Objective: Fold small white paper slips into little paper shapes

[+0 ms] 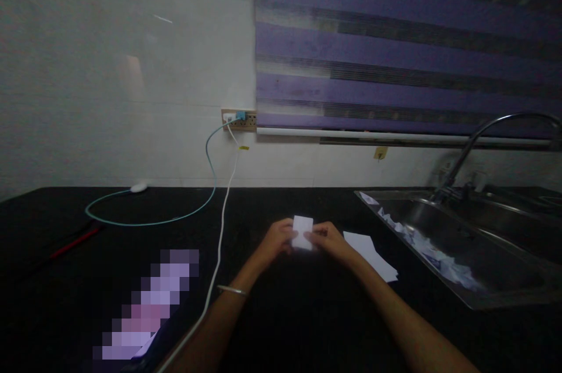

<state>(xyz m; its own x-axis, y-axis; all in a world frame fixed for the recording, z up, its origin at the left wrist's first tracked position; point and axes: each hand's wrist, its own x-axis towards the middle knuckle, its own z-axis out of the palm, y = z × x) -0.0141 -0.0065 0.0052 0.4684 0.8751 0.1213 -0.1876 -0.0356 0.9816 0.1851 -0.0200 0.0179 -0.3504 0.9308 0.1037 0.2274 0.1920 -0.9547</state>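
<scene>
Between my two hands, above the dark counter [281, 314], is a small white piece of paper [302, 229], roughly rectangular and looking folded. My left hand [278, 236] pinches its left edge, the thumb lying on its face. At the opposite edge, my right hand [328, 238] grips it the same way. A silvery bangle [232, 290] circles my left wrist. Just right of my right hand lie a few white paper sheets [371, 253], overlapping one another and partly covered by my forearm.
Folded paper pieces [432, 250] line the near rim of the steel sink [472, 303], under a curved faucet [468, 147]. A white cable [222, 226] and a teal cable [149, 223] run from the wall socket [250, 121]. A blurred-out device [147, 308] and a red stick-like item [74, 244] lie left.
</scene>
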